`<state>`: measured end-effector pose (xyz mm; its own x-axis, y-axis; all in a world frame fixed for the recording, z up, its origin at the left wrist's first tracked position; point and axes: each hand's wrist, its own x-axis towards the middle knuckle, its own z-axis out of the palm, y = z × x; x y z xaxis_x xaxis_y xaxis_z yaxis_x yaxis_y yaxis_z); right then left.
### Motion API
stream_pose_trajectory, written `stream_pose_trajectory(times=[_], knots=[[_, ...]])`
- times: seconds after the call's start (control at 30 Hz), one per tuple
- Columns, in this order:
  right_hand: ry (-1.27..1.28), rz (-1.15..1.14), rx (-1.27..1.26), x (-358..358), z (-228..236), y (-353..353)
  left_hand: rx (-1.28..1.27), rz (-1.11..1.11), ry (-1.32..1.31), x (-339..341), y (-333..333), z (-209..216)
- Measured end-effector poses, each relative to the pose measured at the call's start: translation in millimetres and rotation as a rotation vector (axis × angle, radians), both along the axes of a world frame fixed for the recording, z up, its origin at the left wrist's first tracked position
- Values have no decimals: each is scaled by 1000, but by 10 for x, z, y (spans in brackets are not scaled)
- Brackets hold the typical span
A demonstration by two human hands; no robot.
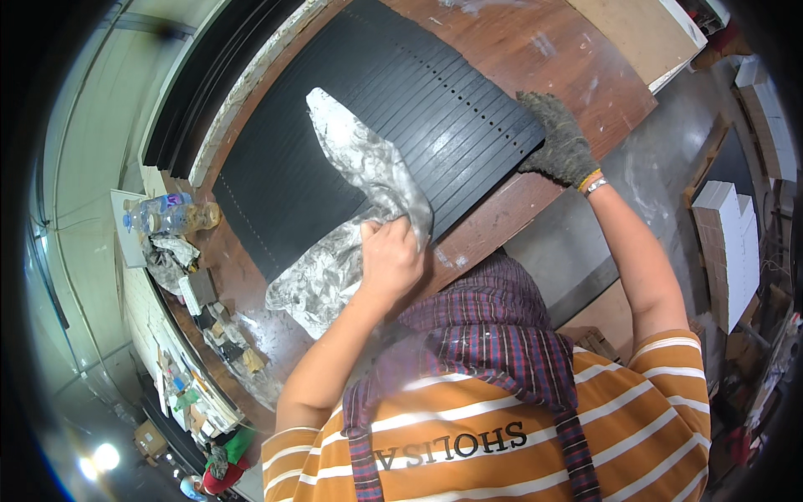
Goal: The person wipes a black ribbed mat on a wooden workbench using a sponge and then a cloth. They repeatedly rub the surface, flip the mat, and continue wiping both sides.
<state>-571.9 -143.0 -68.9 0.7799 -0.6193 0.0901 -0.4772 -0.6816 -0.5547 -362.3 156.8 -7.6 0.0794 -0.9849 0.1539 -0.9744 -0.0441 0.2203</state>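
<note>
My bare left hand is closed on a crumpled white cloth smeared with grey and black. The cloth lies over the near part of a row of long black slats, set side by side on a brown table. A line of small holes crosses the slats near their right ends. My right hand, in a dark grey knit glove with a yellow cuff, rests against the right corner of the slats. Its fingers and thumb are spread along the edges there; the fingertips are partly hard to make out.
The reddish-brown tabletop has pale scuffs. Clear plastic bottles stand at the left, near a soiled rag and small blocks. More black strips lie at the far left. White stacked pieces stand at the right.
</note>
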Motion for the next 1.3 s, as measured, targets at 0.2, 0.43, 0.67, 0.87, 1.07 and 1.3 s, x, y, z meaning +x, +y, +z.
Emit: stream_pose_trajectory(times=[0.2,0.43,0.67,0.87,1.07,1.3], knots=[[-39,14,-35,-52,-40,-35,97,12,-39,233,542,139],[-31,43,-46,-21,-49,-22,-6,70,-11,83,-44,-113],[-18,29,-50,-65,-87,-70,-240,872,21,1566,1246,82],[0,44,-38,-41,-124,-91,-62,434,109,457,729,125],[-25,91,-35,-110,-139,-150,-77,278,22,346,868,-45],[-284,28,805,-24,132,-247,-94,119,77,119,244,-42]])
